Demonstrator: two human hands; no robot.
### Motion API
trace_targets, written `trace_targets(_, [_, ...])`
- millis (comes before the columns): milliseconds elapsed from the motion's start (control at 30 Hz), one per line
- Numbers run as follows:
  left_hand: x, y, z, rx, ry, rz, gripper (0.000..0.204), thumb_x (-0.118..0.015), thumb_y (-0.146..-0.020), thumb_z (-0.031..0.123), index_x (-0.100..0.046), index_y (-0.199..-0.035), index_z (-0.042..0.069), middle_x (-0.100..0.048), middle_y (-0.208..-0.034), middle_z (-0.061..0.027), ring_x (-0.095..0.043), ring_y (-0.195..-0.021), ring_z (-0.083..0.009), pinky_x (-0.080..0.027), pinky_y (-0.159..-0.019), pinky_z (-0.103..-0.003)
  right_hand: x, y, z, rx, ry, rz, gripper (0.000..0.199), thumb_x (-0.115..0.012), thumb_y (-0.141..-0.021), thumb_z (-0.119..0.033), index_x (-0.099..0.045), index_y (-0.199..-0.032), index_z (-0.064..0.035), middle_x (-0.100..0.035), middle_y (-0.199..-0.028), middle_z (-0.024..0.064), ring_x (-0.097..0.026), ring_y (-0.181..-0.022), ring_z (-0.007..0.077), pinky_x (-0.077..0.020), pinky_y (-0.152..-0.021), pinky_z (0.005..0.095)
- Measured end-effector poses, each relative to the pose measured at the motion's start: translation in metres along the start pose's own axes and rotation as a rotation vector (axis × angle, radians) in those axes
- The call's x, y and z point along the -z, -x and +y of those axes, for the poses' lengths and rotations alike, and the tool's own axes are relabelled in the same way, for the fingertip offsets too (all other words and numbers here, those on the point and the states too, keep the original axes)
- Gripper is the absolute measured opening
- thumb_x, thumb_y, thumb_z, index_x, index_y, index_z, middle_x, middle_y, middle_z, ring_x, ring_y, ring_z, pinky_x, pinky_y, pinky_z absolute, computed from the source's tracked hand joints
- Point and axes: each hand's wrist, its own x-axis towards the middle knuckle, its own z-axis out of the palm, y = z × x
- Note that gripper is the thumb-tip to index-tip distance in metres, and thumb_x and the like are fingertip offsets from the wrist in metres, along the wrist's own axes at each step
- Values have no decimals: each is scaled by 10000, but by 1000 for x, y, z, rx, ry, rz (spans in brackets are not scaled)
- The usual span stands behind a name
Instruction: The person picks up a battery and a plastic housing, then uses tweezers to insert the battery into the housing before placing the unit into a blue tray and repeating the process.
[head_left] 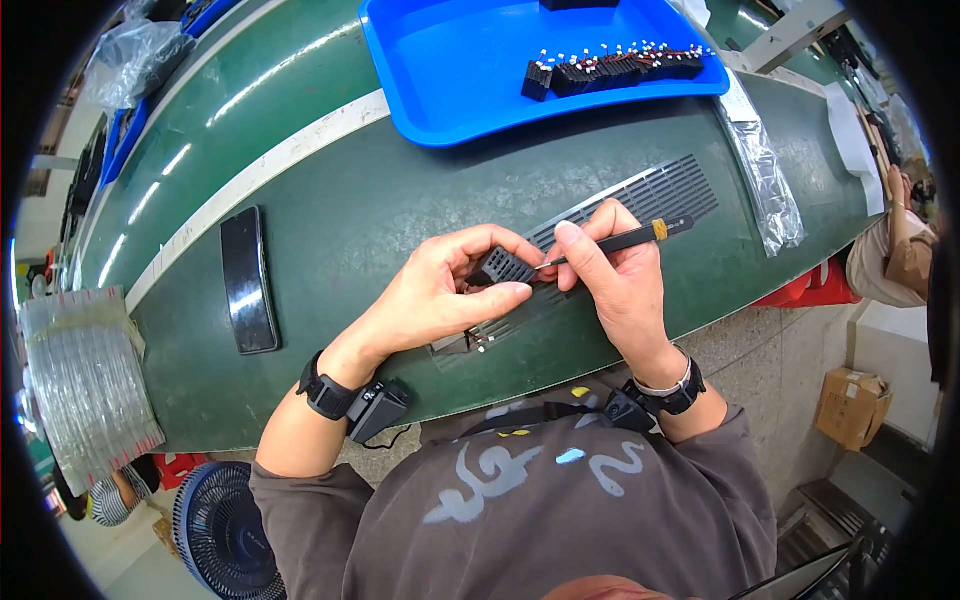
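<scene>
Between the thumb and fingers of my left hand (435, 285) is a small black block (505, 266) with a slotted face. My right hand (622, 285) grips black tweezers (635, 238) with a yellow band, like a pen. The tweezers' tip meets the right side of the block, near my left fingertips; what it touches there is too small to make out. Thin wires with white connectors (485, 343) show below my left hand. Under both hands a long slotted metal strip (665, 195) lies slantwise on the green table (350, 190).
A blue tray (425, 128) at the far side holds a row of black blocks (610, 75) with wires and white plugs. To the left lies a black phone (248, 280). A clear plastic bag (765, 185) lies right; stacked clear tubes (90, 370) are at the left edge.
</scene>
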Motion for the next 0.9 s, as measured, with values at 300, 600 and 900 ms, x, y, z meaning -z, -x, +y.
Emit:
trace_targets(300, [8, -2, 6, 15, 172, 36, 313, -701, -892, 32, -592, -1184, -1, -662, -1118, -79, -642, -1009, -111, -537, -882, -267, -2, 1, -4, 792, 655, -158, 135, -597, -958, -51, -631, -1077, 5, -718, -1032, 142, -698, -952, 285, -516, -919, 392])
trace_targets(600, [8, -3, 3, -72, 284, 19, 311, -679, -906, 16, -561, -1193, 1, -640, -1184, -115, -639, -1088, -163, -536, -982, -311, -6, 2, -4, 711, 858, -61, 179, -583, -940, 6, -631, -1112, 5, -699, -1139, 175, -668, -1087, 297, -487, -969, 389])
trace_targets(900, [7, -4, -1, -129, 413, 128, 281, -680, -899, 1, -566, -1156, 7, -596, -1292, -169, -628, -1129, -198, -584, -915, -329, -25, 7, 5, 335, 362, 12, 123, -639, -910, 21, -603, -1025, -4, -692, -1049, 146, -678, -913, 180, -512, -825, 273])
